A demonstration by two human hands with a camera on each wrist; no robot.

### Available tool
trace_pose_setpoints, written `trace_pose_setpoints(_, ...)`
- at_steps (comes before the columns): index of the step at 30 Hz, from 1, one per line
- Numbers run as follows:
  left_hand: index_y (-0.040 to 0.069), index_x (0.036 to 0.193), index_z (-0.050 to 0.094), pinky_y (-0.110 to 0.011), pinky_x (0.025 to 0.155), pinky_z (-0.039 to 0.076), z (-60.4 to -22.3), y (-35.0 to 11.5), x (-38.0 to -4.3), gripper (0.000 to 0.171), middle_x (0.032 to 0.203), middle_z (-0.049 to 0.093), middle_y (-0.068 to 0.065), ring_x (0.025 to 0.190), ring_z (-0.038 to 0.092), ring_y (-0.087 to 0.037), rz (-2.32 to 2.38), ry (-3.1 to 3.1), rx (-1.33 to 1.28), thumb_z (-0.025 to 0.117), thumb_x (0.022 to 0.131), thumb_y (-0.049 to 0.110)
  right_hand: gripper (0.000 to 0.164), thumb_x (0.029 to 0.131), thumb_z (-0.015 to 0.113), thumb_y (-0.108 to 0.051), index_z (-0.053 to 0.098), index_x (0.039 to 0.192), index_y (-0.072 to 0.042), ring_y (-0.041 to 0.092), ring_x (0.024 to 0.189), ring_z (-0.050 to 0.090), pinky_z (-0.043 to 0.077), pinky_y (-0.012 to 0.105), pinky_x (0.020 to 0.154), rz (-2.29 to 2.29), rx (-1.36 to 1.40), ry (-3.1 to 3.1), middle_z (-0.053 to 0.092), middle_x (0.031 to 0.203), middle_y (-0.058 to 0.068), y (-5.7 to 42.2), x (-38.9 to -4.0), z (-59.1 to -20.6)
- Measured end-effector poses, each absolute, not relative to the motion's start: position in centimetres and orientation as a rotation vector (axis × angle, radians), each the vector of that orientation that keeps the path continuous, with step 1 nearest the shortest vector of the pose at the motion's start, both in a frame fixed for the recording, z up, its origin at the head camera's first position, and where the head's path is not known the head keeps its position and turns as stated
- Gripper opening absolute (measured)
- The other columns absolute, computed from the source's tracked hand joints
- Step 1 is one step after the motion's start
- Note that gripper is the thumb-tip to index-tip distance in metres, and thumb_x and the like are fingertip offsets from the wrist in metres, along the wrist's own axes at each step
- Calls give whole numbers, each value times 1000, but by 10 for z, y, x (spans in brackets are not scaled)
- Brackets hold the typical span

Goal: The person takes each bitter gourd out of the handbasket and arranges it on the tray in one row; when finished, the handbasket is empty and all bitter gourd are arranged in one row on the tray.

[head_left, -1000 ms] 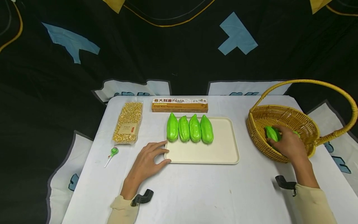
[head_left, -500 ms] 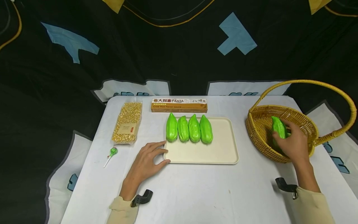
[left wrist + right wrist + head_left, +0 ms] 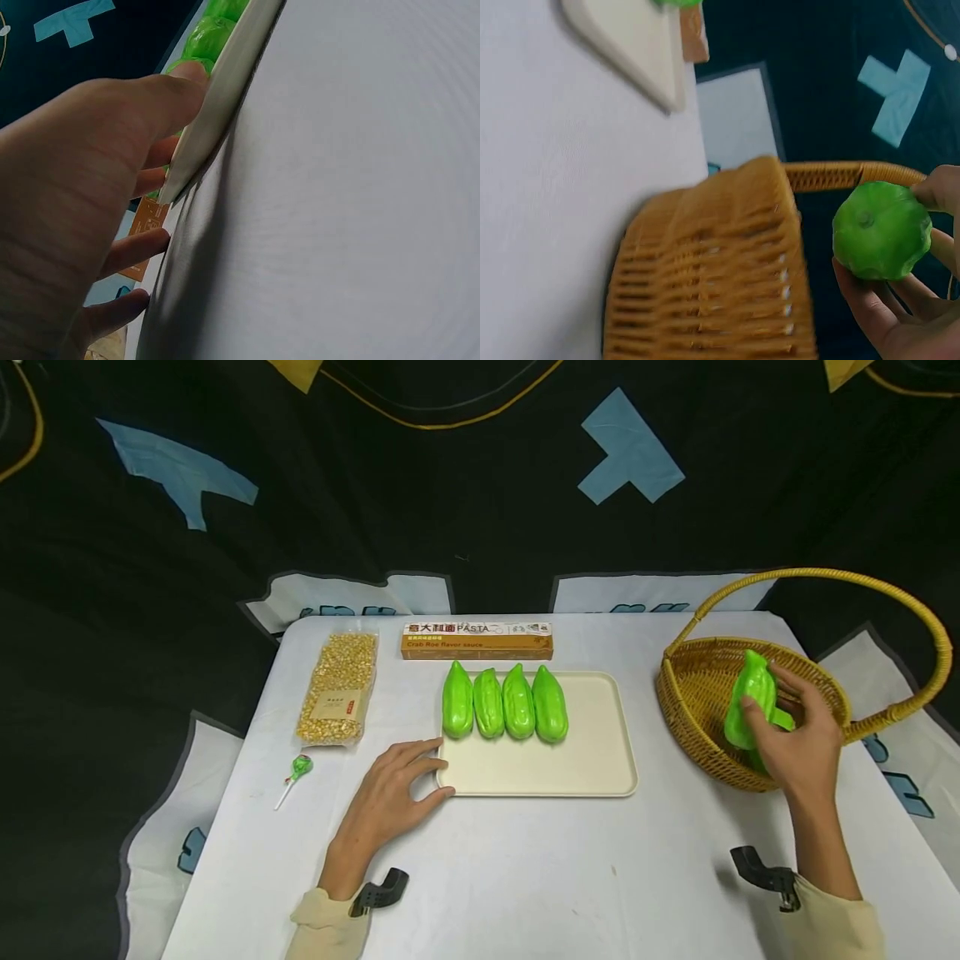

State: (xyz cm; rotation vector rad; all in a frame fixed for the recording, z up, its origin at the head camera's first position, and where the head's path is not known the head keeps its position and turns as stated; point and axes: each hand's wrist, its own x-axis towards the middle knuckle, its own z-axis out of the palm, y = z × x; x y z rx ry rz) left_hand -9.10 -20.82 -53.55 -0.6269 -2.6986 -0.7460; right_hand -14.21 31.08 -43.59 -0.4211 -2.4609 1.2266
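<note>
My right hand [image 3: 802,743] holds a ridged green bitter melon [image 3: 750,693] between thumb and fingers, tilted tip up over the wicker basket [image 3: 686,714]. In the right wrist view, that bitter melon [image 3: 881,231] shows its rounded end, above the basket's rim. More green shows in the basket below, partly hidden by the hand. At the left end of the cream tray [image 3: 592,760], my left hand [image 3: 393,789] rests with spread fingers touching the rim. Several similar bitter melons [image 3: 519,703] lie side by side in the tray's left half, tips pointing away.
Behind the tray lies a pasta box [image 3: 477,642]. A clear bag of corn kernels [image 3: 339,689] is at the left, with a green lollipop [image 3: 300,768] in front of it. The basket's tall handle [image 3: 930,627] arches up at the right.
My right hand has lifted a bitter melon from inside the basket up to above its rim, turning it more upright. My left hand stays at the tray.
</note>
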Motion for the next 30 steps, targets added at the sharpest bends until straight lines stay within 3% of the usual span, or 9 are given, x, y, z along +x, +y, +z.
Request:
trace_pose_setpoints(7, 17, 118, 81, -52, 110, 51, -536, -209, -92, 40, 154, 63, 0, 134, 62, -28, -745, -2691, -628, 90, 87, 42, 57, 98, 78, -17, 62, 151, -28, 1, 114, 60, 50, 4, 84, 1307, -279, -2352, 61, 145, 0, 291, -131, -432)
trace_pose_setpoints(16, 17, 118, 82, -54, 107, 52, -536, -209, -92, 40, 152, 64, -1, 132, 62, -28, -748, -2695, -625, 90, 87, 42, 54, 96, 78, -12, 66, 148, -20, 1, 110, 61, 50, 3, 80, 1326, -173, -2324, 63, 142, 2, 277, -123, -437)
trace_pose_setpoints(24, 17, 118, 82, -54, 108, 51, -536, -210, -92, 40, 152, 64, -1, 133, 62, -28, -748, -2702, -621, 90, 88, 42, 53, 95, 79, -10, 67, 146, -18, -2, 112, 61, 50, 4, 78, 1290, -110, -2335, 63, 139, -8, 267, -121, -439)
trace_pose_setpoints(30, 17, 118, 82, -54, 108, 51, -536, -210, -92, 40, 152, 65, 0, 132, 62, -28, -754, -2694, -625, 90, 88, 42, 55, 94, 80, -8, 66, 147, -16, -6, 112, 60, 50, 3, 79, 1274, -59, -2361, 65, 142, 2, 259, -120, -440)
